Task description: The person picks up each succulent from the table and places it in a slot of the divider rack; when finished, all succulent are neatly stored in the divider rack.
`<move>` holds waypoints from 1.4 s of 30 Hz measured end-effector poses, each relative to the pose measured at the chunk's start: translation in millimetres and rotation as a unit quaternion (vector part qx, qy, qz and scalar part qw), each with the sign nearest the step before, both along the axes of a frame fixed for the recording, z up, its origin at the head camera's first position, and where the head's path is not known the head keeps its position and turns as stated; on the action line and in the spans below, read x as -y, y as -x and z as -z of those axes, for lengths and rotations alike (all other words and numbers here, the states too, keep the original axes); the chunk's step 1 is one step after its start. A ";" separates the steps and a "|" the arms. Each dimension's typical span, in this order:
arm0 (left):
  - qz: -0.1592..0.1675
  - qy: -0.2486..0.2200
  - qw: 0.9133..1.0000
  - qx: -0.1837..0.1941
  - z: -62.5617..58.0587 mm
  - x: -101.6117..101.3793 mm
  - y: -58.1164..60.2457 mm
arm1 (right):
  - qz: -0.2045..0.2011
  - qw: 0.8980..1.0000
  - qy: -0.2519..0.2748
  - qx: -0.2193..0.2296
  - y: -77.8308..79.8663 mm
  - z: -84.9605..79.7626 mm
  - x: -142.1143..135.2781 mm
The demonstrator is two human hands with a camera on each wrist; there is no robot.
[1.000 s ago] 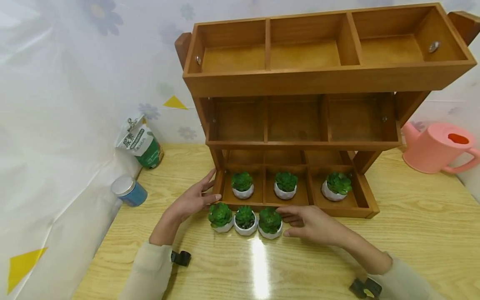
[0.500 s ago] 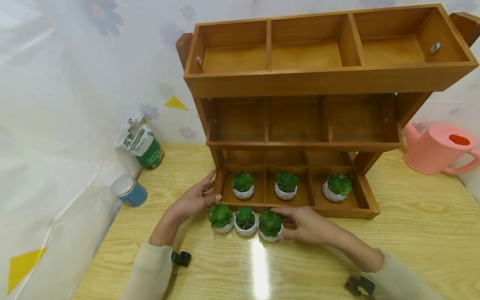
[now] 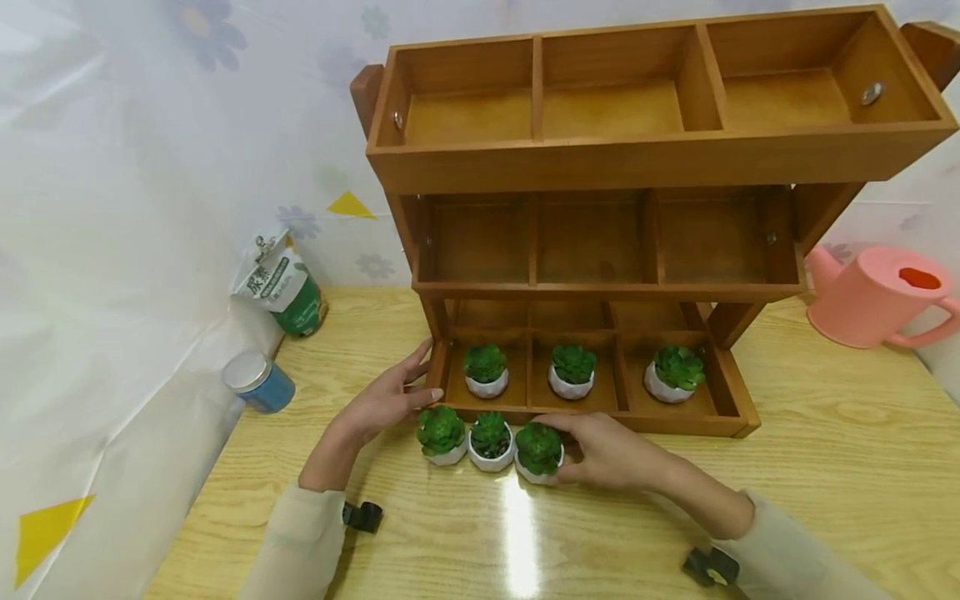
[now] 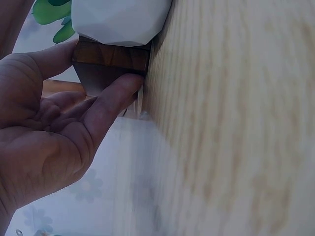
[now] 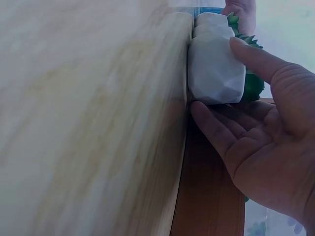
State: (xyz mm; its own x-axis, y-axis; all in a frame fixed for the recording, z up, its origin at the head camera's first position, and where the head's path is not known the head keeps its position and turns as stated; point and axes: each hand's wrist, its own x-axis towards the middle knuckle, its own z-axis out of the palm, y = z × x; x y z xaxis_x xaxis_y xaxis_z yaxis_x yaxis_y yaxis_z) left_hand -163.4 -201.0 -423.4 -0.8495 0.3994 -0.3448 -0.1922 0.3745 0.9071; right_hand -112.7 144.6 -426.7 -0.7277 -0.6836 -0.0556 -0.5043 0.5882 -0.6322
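A row of three small artificial succulents in white faceted pots stands on the table along the front of the wooden shelf (image 3: pixel 487 292): a left one (image 3: pixel 441 433), a middle one (image 3: pixel 491 442) and a right one (image 3: pixel 538 450). My right hand (image 3: pixel 611 450) holds the right potted succulent, thumb on the near side of its white pot (image 5: pixel 216 69), fingers at its side and behind. My left hand (image 3: pixel 386 400) grips the front left corner of the shelf's bottom tier, thumb and a finger on the wood (image 4: pixel 110 56). Beside that corner shows the left succulent's pot (image 4: pixel 120 19).
Three more potted succulents sit in the bottom tier, one per compartment: left (image 3: pixel 486 371), middle (image 3: pixel 572 372), right (image 3: pixel 673 375). A pink watering can (image 3: pixel 873 296) stands right; a blue jar (image 3: pixel 258 382) and a green-white pouch (image 3: pixel 288 287) stand left by the wall.
My right hand has moved left and closed round the right succulent's pot, which has shifted slightly left towards the middle one. The left hand has stayed at the shelf corner.
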 end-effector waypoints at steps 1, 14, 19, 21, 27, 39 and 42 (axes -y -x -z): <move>0.000 0.000 1.000 0.001 -0.3 -0.1 -0.2 | -0.001 1.000 -0.001 -0.003 -0.1 0.2 -0.3; 0.007 -0.004 1.000 -0.002 1.6 0.9 0.9 | 0.013 0.997 0.058 0.045 -1.3 -6.5 -14.1; 0.007 0.001 1.000 -0.003 3.0 1.1 0.8 | 0.032 0.997 0.063 0.034 -2.7 -16.4 -24.6; 0.008 0.002 1.000 -0.004 3.3 1.9 0.2 | 0.044 0.997 0.062 0.027 -3.7 -22.4 -30.7; 0.001 0.001 1.000 -0.003 1.8 2.0 0.6 | 0.081 0.994 0.071 -0.007 -5.3 -42.8 -51.6; 0.004 -0.003 1.000 -0.009 1.9 1.0 1.6 | 0.120 0.982 0.125 -0.073 -4.7 -74.1 -88.2; 0.006 -0.006 1.000 -0.011 2.3 1.8 1.1 | 0.129 0.980 0.124 -0.088 -3.0 -81.1 -95.9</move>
